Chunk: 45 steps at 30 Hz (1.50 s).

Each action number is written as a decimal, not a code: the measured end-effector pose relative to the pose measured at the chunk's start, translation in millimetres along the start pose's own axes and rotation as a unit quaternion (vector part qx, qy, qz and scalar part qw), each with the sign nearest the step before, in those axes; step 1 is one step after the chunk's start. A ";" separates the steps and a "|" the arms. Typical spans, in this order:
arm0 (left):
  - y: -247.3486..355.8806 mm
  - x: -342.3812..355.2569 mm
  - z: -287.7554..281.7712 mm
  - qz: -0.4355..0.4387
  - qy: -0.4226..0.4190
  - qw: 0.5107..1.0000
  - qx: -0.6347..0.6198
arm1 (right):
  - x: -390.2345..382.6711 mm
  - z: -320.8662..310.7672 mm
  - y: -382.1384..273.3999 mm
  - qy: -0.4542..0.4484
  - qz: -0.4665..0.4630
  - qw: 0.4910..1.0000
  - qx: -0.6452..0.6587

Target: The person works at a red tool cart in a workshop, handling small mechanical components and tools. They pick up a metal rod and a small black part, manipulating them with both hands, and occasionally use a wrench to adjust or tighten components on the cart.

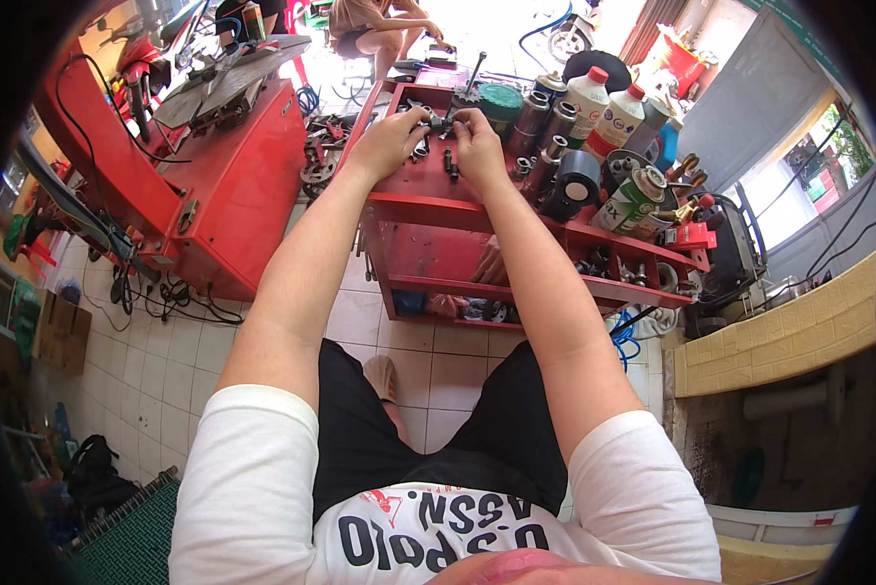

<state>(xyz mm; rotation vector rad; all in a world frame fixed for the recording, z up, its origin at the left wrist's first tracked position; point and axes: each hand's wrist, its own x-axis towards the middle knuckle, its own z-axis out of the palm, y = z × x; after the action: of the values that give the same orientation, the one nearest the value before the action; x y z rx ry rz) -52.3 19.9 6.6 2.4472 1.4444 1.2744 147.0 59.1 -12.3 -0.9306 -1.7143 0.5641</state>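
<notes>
Both my arms reach forward over the red metal tool cart (416,211). My left hand (391,146) is closed, thumb and fingers pinching one end of a small greyish metal part (439,125). From the other side my right hand (481,153) is closed with its fingertips at the same part; its exact kind is too small to make out. Just below, between the hands, a short dark metal piece (450,164) lies on the cart's top. Loose metal tools lie by my left fingers, partly hidden by them. A green round tub (501,100) stands beyond my right hand.
Metal cylinders (530,121), red-capped bottles (588,97) and a green-white can (635,198) crowd the cart's right side. A red machine (233,195) stands left, with cables (179,300) on the tiled floor. A person (384,34) sits at the far side.
</notes>
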 end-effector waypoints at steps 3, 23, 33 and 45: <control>-3.1 -1.3 -1.3 -0.002 -0.001 1.000 0.001 | 1.0 -1.0 0.5 -0.025 0.026 0.999 0.008; 1.8 0.0 -0.2 -0.011 -0.008 1.000 0.014 | 0.9 -0.7 5.6 0.004 0.004 1.000 -0.022; 1.3 1.1 0.7 -0.011 0.004 1.000 0.015 | 5.0 2.0 13.7 -0.006 0.066 0.997 0.047; 5.1 0.5 -1.2 -0.018 -0.008 1.000 0.024 | 0.9 1.1 3.7 0.005 0.001 1.000 -0.024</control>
<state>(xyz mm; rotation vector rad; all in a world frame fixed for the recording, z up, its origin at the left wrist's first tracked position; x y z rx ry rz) -49.2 16.9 9.8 2.4431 1.5256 1.2253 147.0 62.0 -14.9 -0.9676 -1.7246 0.5191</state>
